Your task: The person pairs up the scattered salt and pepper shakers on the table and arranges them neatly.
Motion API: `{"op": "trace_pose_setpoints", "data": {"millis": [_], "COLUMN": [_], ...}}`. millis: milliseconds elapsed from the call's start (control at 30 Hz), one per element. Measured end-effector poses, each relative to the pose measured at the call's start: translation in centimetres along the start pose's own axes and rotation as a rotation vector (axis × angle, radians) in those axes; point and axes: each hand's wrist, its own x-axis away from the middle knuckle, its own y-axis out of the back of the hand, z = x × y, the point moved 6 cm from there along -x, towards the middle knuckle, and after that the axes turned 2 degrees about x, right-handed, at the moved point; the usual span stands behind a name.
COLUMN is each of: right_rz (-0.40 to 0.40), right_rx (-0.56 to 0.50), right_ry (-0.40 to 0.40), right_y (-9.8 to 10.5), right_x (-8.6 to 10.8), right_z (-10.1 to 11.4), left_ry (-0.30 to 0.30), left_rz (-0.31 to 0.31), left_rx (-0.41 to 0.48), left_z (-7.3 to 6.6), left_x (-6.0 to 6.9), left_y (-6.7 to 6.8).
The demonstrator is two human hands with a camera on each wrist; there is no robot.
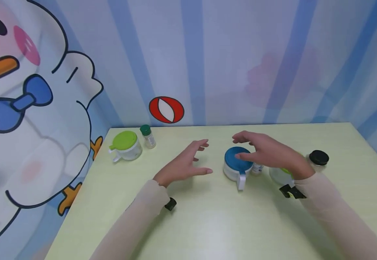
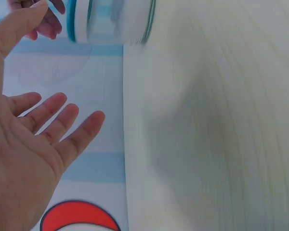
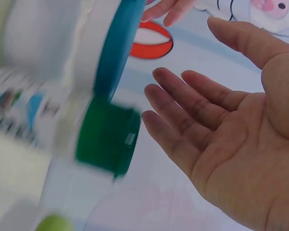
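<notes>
A jar with a blue lid and white handle [image 1: 238, 159] stands upright right of the table's middle. Above and behind it hovers my right hand [image 1: 268, 150], fingers spread and holding nothing; in the head view its thumb overlaps the lid. My left hand [image 1: 183, 162] hangs over the table left of the jar, fingers apart, with a gap to it. Beside the blue-lidded jar is a small shaker bottle with a green cap [image 3: 108, 137], plain in the right wrist view and mostly covered by the right hand in the head view.
At the back left stand a jar with a lime-green lid [image 1: 124, 141] and a green-capped shaker bottle [image 1: 148, 137]. Behind my right wrist are another clear jar [image 1: 277, 175], partly hidden, and a black-lidded jar [image 1: 318, 159]. A printed wall [image 1: 224, 65] rises along the table's back edge.
</notes>
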Motion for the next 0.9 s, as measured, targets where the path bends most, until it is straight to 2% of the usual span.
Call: {"op": "trace_pose_setpoints", "data": {"millis": [167, 333, 467, 733, 900], "right_rz": [-0.002, -0.009, 0.0, -0.021, -0.05], "right_rx": [0.002, -0.017, -0.041, -0.102, -0.15], "right_ry": [0.043, 0.058, 0.069, 0.097, 0.134], "right_y": [-0.7, -1.7, -2.5, -3.9, -4.9], "right_x": [-2.1, -4.1, -5.6, -8.7, -10.4], "right_z": [2.0, 3.7, 5.2, 6.9, 7.5], "left_ry": [-0.012, -0.081, -0.103, -0.083, -0.092], "left_rz": [-0.059, -0.142, -0.209, -0.344, -0.391], "left_rx": [0.015, -0.007, -0.034, -0.127, -0.142], "left_z": [0.8, 1.9, 2.6, 4.0, 4.9], "left_x": [2.0, 4.1, 5.7, 7.6, 8.3], "left_y": [3.0, 6.1, 8.5, 12.3, 14.0]}}
